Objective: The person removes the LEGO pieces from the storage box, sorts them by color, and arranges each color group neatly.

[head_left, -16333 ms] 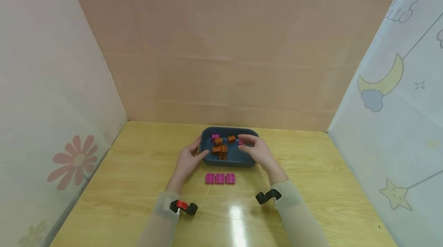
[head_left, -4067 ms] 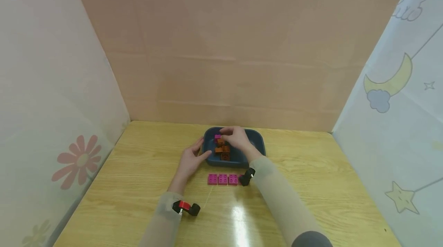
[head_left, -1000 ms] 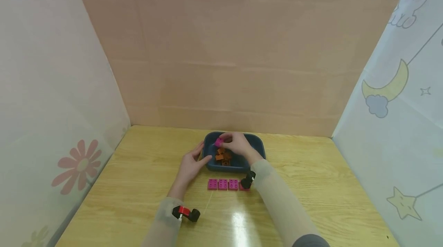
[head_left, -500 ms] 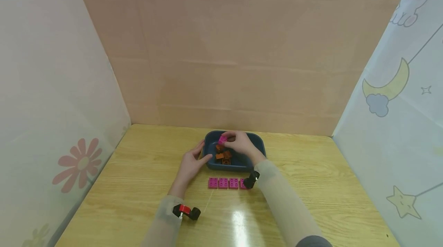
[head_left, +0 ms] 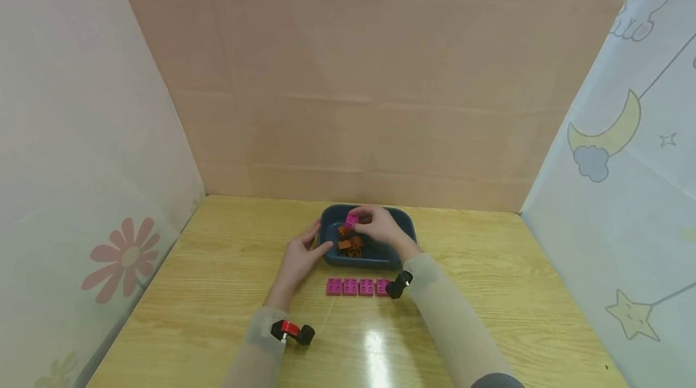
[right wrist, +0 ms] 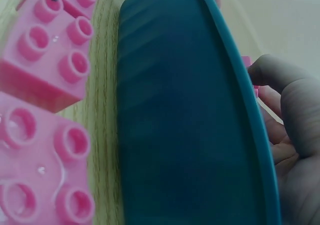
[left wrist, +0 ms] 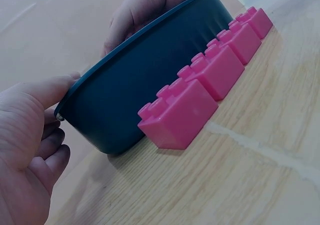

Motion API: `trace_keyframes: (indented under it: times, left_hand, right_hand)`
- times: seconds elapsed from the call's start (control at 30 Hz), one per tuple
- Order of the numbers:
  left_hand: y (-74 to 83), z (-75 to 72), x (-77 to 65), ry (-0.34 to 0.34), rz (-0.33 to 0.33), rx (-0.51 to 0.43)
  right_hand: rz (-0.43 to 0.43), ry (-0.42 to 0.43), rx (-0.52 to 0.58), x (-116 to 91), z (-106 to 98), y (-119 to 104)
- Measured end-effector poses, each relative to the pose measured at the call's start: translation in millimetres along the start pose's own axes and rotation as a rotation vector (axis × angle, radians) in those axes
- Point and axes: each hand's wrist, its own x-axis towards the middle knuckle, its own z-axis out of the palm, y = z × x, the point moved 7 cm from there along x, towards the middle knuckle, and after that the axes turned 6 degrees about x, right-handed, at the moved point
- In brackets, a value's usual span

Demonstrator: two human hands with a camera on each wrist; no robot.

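Note:
A blue plastic basin [head_left: 375, 263] stands on the table, with several orange toy bricks [head_left: 354, 253] lying in its left half. My right hand [head_left: 379, 226] pinches a pink toy brick [head_left: 351, 219] between thumb and fingers over the basin. In the right wrist view, the rim mostly hides that brick [right wrist: 246, 61]. My left hand [head_left: 298, 260] grips the basin's left end. The left wrist view shows its thumb [left wrist: 57, 87] on the rim and the fingers curled below. Several pink bricks [head_left: 350, 287] form a row before the basin, studs up.
The wooden table [head_left: 217, 291] ends at a tan backdrop [head_left: 326, 104] behind the basin. Patterned white sheets [head_left: 625, 225] hang at both sides. A black wrist mount [head_left: 399, 284] on the right arm overlaps the row's right-hand brick in the head view.
Earlier the right hand reached among the bricks in the basin; it has since lifted a pink brick and shifted slightly right. The row gained a brick at its right end. The left hand stayed put.

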Motion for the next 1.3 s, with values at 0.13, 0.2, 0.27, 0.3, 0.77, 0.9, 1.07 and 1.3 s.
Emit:
trace_keyframes:
  times: [0.13, 0.2, 0.27, 0.3, 0.77, 0.9, 1.07, 1.3]
  left_hand:
    - [0.6, -0.3, -0.1, -0.004, 0.003, 0.022]
    - [1.4, -0.4, 0.4, -0.003, 0.003, 0.033]
    - [2.6, -0.6, 0.5, 0.001, 0.004, 0.040]
    - [3.0, -0.7, 0.6, 0.001, 0.002, 0.042]
    - [-1.3, 0.2, 1.7, 0.002, 0.001, 0.008]
    - [-0.8, 0.8, 0.9, -0.002, -0.001, 0.009]
    - [0.5, 1.5, -0.1, -0.008, -0.009, 0.025]
    - [3.6, 2.3, -0.2, -0.013, -0.003, 0.036]
  right_hand:
    - [-0.003, -0.007, 0.023, -2.7, -2.2, 0.8]
    - [-0.004, -0.004, 0.024, -4.9, -3.9, 0.4]
    - [-0.007, 0.001, 0.021, -8.1, -6.1, -0.8]
    - [-0.013, 0.004, 0.016, -9.4, -7.2, -1.5]
    - [-0.059, 0.016, 0.059, -30.4, -24.1, -1.1]
    - [-0.064, 0.022, 0.087, -35.6, -29.3, 2.8]
    - [-0.063, 0.016, 0.134, -43.5, -35.9, 6.0]
    - [-0.034, 0.037, 0.159, -57.9, -47.7, 12.5]
